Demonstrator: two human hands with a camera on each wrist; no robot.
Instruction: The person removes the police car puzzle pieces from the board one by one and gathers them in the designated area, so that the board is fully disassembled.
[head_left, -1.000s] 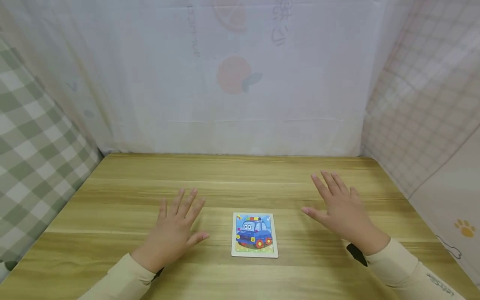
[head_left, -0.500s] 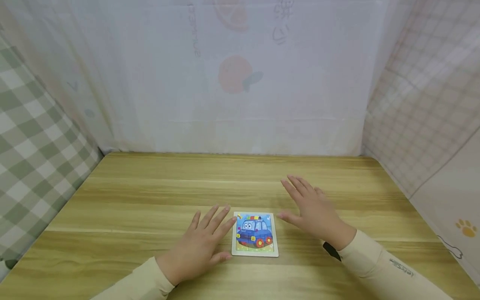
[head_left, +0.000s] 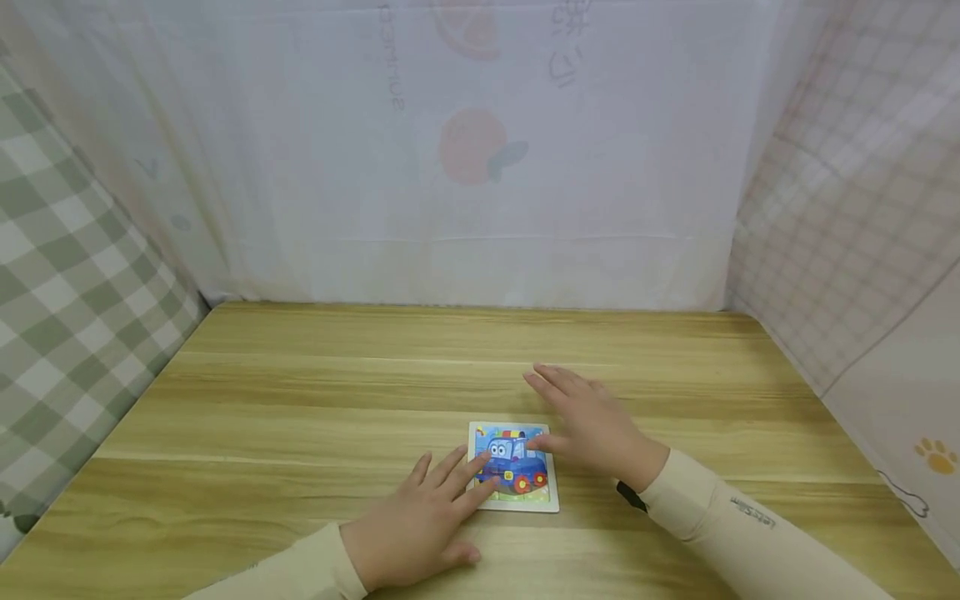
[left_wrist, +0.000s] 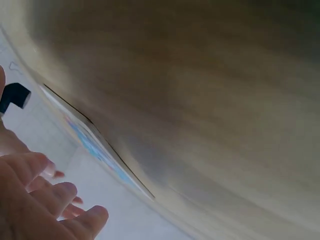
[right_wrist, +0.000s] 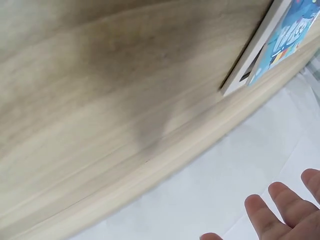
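Note:
A small framed jigsaw puzzle [head_left: 517, 498] with a blue cartoon police car lies flat on the wooden table. My left hand [head_left: 420, 521] reaches over its left side, fingers spread and covering part of the picture. In the left wrist view the fingertips [left_wrist: 95, 216] appear apart from the puzzle [left_wrist: 100, 145]. From the right, my right hand [head_left: 600, 429] hovers with its thumb over the picture's upper right part; contact cannot be told. The right wrist view shows the puzzle's white frame [right_wrist: 235, 86] with a dark slot beside the picture, and loosely extended fingers [right_wrist: 262, 217].
The wooden table [head_left: 337, 367] reaches back to a pale curtain [head_left: 337, 208] printed with fruit. A green checked cloth [head_left: 67, 275] hangs at the left and a pale gridded cloth [head_left: 847, 208] at the right. A dark band [head_left: 630, 496] sits at the right wrist.
Both hands have moved inward from the two sides to the puzzle. The left went right and slightly nearer; the right went left. The puzzle has stayed in place on the table.

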